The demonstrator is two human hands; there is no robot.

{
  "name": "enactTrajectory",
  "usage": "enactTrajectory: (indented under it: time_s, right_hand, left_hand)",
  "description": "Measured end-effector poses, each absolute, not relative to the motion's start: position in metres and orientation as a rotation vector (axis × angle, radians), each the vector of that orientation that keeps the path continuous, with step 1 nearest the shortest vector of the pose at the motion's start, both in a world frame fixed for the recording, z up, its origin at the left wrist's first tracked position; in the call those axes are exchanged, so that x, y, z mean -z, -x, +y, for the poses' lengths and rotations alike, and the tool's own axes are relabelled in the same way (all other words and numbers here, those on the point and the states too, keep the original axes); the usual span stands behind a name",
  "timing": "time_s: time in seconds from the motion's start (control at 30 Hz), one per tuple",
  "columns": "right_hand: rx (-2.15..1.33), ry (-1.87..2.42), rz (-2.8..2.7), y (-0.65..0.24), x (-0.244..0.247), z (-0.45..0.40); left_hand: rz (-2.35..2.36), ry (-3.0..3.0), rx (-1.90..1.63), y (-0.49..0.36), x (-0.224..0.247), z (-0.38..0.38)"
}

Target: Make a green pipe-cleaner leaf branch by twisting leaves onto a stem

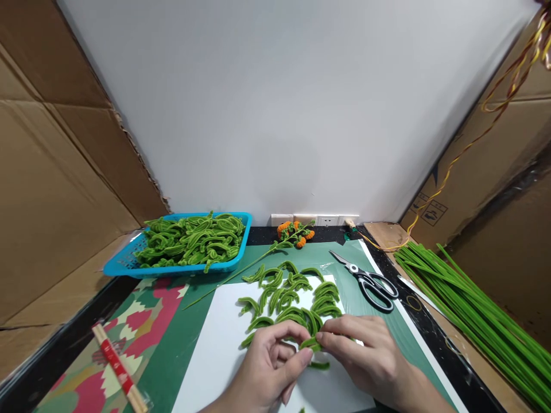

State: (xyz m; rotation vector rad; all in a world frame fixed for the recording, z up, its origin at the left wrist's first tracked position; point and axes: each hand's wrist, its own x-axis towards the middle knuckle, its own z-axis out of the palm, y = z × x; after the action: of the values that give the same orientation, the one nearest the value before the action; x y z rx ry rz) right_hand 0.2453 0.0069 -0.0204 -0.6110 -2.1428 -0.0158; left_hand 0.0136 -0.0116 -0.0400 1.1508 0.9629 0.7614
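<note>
A white paper sheet (219, 338) spans the lower centre. Above it, the right hand (370, 347), knuckles up, and left hand (275, 361), fingers curled, angle toward each other, fingertips clamped on a short green chenille piece (310, 343) at lower centre.

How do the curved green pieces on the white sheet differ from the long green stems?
The curved green pieces are short and bent; the long green stems are far longer and nearly straight. The pieces mostly lie scattered on and around the white sheet, while the stems lie side by side in a bundle. Both are green.
</note>
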Motion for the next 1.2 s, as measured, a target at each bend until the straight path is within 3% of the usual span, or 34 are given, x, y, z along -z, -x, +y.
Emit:
enactTrajectory:
  time_s: [0.2, 0.63, 0.87, 0.97, 1.2]
  right_hand:
    - [-0.218, 0.66, -2.081, -0.24, 0.023, 0.003]
    - [-1.2, 1.008, -1.632, -0.228, 0.025, -0.009]
    - [-1.784, 0.943, -1.379, -0.227, 0.034, -0.006]
    - [-1.451, 1.002, -1.592, -0.228, 0.03, -0.008]
    - [-0.12, 0.649, -2.12, -0.235, 0.023, -0.006]
  left_hand:
    - [1.001, -1.157, -0.812, -0.016, 0.036, -0.015]
    - [1.022, -1.26, -0.893, -0.014, 0.042, -0.022]
    - [1.035, -1.306, -0.907, -0.014, 0.028, -0.025]
    - [0.989, -1.207, -0.871, -0.015, 0.029, -0.021]
    - [0.908, -1.106, -0.878, -0.016, 0.026, -0.017]
